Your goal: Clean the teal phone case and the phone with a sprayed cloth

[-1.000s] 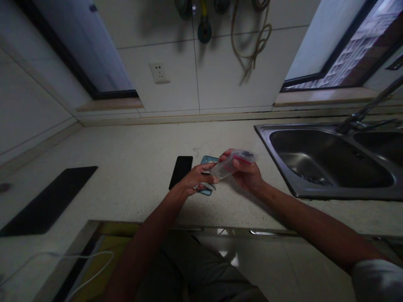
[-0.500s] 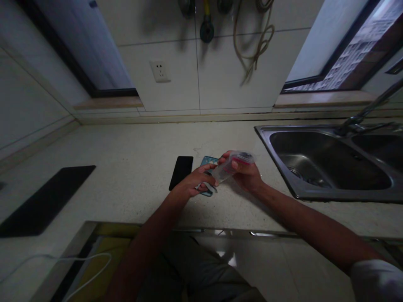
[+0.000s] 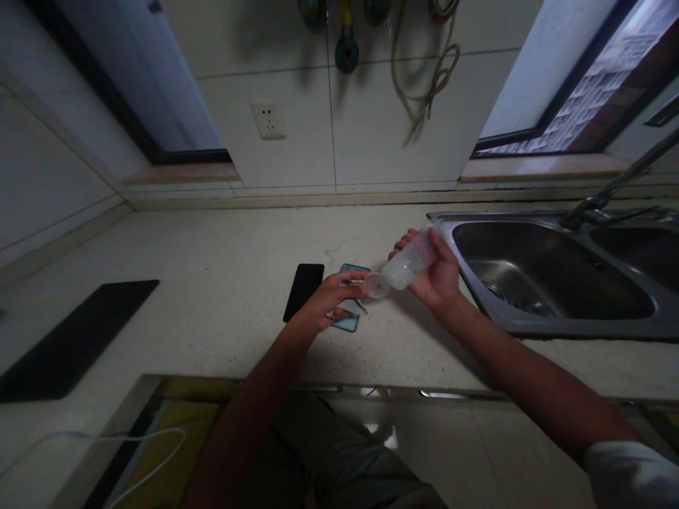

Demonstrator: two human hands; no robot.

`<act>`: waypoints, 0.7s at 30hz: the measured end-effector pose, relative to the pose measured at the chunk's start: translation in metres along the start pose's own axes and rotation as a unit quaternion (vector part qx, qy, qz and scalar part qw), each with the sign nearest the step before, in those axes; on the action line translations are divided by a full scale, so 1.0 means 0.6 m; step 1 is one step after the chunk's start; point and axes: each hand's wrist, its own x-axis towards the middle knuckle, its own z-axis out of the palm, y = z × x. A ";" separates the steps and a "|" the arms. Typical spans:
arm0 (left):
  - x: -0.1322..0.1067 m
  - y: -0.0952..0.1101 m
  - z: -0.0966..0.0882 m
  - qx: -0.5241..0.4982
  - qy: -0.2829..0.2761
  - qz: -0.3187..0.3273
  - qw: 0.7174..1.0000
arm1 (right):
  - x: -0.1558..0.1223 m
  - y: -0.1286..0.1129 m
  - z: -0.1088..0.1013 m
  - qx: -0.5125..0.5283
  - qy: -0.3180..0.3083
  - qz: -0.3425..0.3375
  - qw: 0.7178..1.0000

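Observation:
My right hand grips a small translucent tube with a pink label, tilted so its round cap end points down and left toward my left hand. My left hand rests on a teal phone case lying on the pale countertop, fingers curled over it and holding a thin grey piece against it. A black phone lies flat just left of the case.
A steel double sink with a faucet sits to the right. A black cooktop is set into the counter at left. A wall socket and hanging hose are on the tiled wall. A white cable trails below.
My right hand lifted and swung the tube up toward the sink, tipping its cap end down toward my left fingers. My left hand stayed on the teal case.

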 end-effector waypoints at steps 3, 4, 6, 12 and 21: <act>0.005 -0.003 -0.002 0.006 0.036 0.028 0.999 | 0.010 0.000 -0.021 0.023 0.021 0.029 0.999; 0.007 -0.005 -0.003 0.005 0.044 0.034 0.998 | 0.012 0.001 -0.026 0.027 0.029 0.033 0.999; 0.011 -0.008 -0.005 0.004 0.052 0.042 0.998 | 0.014 0.001 -0.031 0.034 0.041 0.037 0.998; 0.008 -0.007 -0.006 -0.019 0.054 0.049 0.997 | 0.015 -0.002 -0.028 0.029 0.042 0.022 0.998; 0.011 -0.004 -0.003 -0.053 0.073 0.047 0.995 | 0.015 -0.042 -0.012 -0.040 0.034 -0.108 0.993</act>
